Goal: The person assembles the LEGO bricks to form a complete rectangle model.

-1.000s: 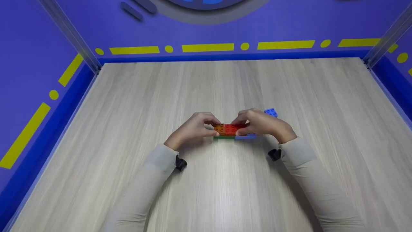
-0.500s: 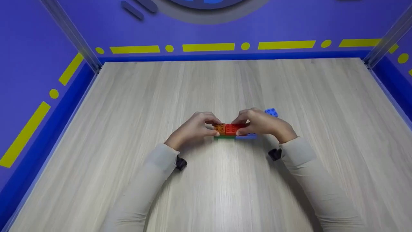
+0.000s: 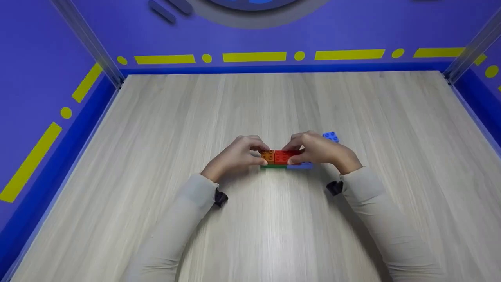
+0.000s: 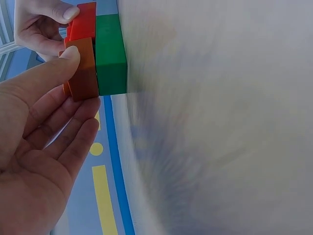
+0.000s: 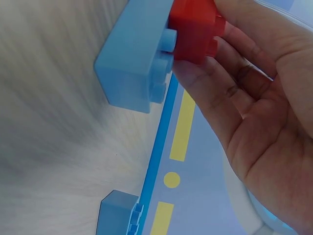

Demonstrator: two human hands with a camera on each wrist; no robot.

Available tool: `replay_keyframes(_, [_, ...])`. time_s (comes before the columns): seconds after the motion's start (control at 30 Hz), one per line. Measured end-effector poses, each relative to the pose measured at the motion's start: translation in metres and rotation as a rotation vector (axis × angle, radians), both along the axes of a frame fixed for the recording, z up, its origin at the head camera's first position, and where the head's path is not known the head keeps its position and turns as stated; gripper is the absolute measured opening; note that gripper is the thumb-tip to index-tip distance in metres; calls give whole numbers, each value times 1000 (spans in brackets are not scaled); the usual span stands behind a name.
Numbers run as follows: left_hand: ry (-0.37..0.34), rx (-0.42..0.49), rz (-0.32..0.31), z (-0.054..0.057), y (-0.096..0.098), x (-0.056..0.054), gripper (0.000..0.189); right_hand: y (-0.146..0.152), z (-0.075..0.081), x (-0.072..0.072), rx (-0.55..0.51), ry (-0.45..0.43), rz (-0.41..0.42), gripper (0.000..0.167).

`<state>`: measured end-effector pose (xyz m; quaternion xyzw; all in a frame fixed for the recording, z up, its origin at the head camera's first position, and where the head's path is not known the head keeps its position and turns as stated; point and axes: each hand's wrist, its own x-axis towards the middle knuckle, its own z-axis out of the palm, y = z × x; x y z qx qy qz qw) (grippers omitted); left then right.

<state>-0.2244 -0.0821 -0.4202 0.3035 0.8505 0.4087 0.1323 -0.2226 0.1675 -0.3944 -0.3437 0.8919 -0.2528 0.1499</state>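
Note:
Between the two hands stands a two-layer row of toy building bricks on the table. An orange brick and a red brick lie end to end on top. Below them are a green brick and a blue brick, whose right-end studs show bare in the right wrist view. My left hand pinches the orange brick between thumb and fingers. With thumb and fingers on its two long sides, my right hand grips the red brick near its right end.
A separate small blue brick lies on the wooden table just behind the right hand. Purple-blue walls with yellow markings stand along the table's back and sides.

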Motion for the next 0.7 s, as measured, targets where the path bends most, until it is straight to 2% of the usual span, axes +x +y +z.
replay_keyframes(0.27, [-17, -24, 11, 2, 2, 0, 32, -1, 1, 0, 24, -18, -18, 34])
replay_keyframes(0.5, [-1, -63, 11, 4, 4, 1, 32, -1, 0, 0, 20, 1, -11, 33])
replay_keyframes(0.7, [-11, -54, 15, 3, 3, 1, 32, -1, 1, 0, 29, -6, -20, 35])
